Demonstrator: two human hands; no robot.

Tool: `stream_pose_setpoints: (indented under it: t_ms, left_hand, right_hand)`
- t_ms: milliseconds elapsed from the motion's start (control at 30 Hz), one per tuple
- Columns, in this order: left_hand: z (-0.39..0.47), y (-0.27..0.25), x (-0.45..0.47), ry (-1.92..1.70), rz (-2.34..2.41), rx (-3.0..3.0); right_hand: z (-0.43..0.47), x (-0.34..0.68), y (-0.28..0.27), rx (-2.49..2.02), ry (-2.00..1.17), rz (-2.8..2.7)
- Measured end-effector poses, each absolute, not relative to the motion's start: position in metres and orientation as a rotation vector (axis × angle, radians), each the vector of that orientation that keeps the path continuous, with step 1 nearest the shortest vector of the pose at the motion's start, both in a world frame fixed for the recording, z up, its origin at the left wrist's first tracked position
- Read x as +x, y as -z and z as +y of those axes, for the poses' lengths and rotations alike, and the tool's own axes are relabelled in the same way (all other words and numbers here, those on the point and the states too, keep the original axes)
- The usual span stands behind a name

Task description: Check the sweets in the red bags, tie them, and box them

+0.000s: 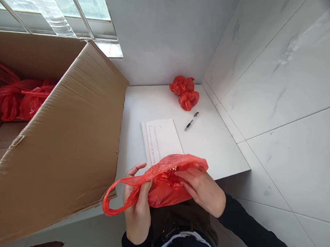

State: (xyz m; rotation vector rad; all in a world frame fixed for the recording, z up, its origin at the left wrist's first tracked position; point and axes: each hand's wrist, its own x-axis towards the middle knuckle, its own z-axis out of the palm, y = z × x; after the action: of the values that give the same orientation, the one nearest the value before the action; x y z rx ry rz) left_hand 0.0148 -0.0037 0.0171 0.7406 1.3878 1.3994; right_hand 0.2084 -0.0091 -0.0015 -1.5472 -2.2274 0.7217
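Observation:
A red plastic bag (168, 198) is held open in front of me, above the near edge of the white table. My left hand (138, 201) grips its left side near the handle loop, thumb on the near side. Reaching into the mouth of the bag is my right hand (199, 185), its thumb and fingers closed around a small shiny red packet with gold print (167, 175). More red wrappers show below the fingertips; the rest of the contents is hidden by the film. Behind the bag lies an open notebook (165, 138) with rows of small handwritten marks, partly covered by the bag.
A large open cardboard box (73, 142) fills the left, with red plastic bags (24, 98) inside. Two tied red bundles (183, 84) sit at the table's back right. A black pen (191, 121) lies in front of them. Wall and tiles bound the table.

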Motion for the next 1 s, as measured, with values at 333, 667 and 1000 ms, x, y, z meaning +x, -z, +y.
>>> stream_pose_setpoints:
  t_ms: [333, 667, 1000]
  left_hand:
    - [-0.008, -0.014, 0.015, -1.349, 1.375, 0.706]
    - [-0.008, -0.015, 0.017, -1.311, 1.266, 0.720]
    - [-0.011, -0.012, 0.011, -1.380, 1.344, 0.907]
  right_hand:
    - [0.009, 0.200, 0.018, -1.788, -0.694, -2.237]
    - [0.010, 0.216, 0.029, -1.773, -0.663, -2.263]
    - [0.005, 0.228, -0.023, -1.829, -0.469, -1.978]
